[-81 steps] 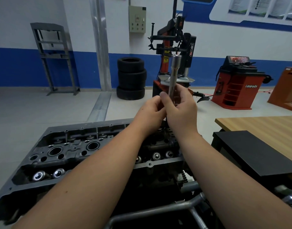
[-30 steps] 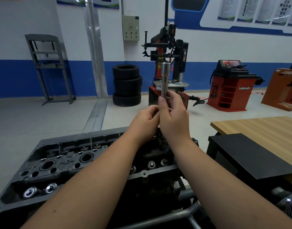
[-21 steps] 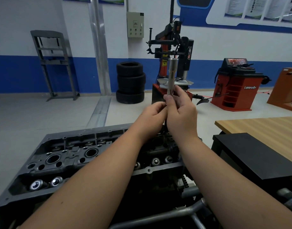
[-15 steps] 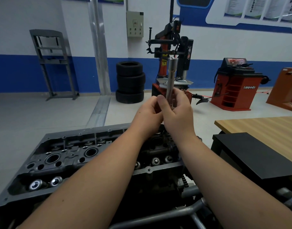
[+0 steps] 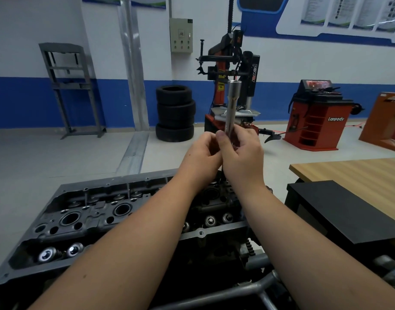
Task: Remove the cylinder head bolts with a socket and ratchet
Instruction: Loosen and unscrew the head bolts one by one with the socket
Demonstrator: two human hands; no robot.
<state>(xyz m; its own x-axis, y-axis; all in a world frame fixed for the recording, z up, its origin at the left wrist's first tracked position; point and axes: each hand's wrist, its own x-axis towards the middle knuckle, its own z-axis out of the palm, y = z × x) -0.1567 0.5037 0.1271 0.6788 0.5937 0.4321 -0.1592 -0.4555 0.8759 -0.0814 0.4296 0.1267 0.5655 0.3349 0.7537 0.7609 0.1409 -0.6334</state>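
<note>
Both hands point(image 5: 223, 154) grip socket point(image 5: 232, 106) (upright).

— How's the light?
— Even and rather dim, coming from overhead; the forearms are dull, and the cylinder head point(image 5: 116, 218) sits in soft shadow.
— Any glare?
— Small glints on the valve caps point(image 5: 58, 253) at 8 o'clock.
— Sharpness?
— Soft overall, with wide-angle bending toward the edges.

Open air above the cylinder head point(image 5: 98, 211); black box point(image 5: 339, 211) crowds its right.
</note>
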